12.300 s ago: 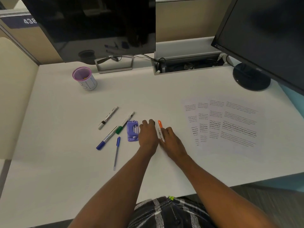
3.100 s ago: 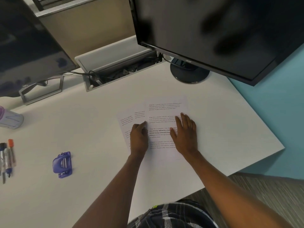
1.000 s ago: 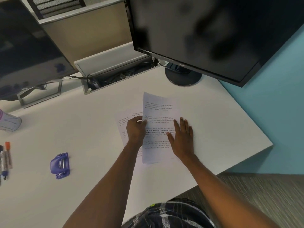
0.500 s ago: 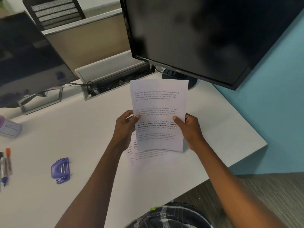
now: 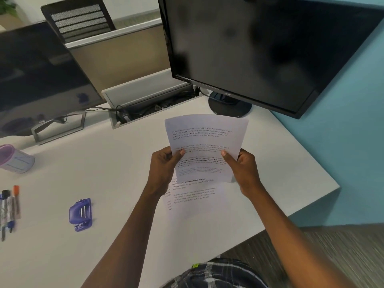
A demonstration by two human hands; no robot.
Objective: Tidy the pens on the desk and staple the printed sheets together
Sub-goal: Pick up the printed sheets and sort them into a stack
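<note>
I hold one printed sheet lifted off the white desk, slightly curved. My left hand pinches its left edge and my right hand pinches its right edge. Beneath it, more printed sheets lie flat on the desk, partly hidden by the held sheet and my left wrist. A purple stapler rests on the desk to the left. Several pens lie side by side at the far left edge, partly cut off.
A purple-rimmed cup stands at the back left. Two dark monitors, the left monitor and the right monitor, stand at the back, with an open cable tray between them. The desk's right corner meets a blue wall.
Both hands gathered the spread sheets, then raised one sheet off the desk. Over the last half second it stayed lifted and curved a little more.
</note>
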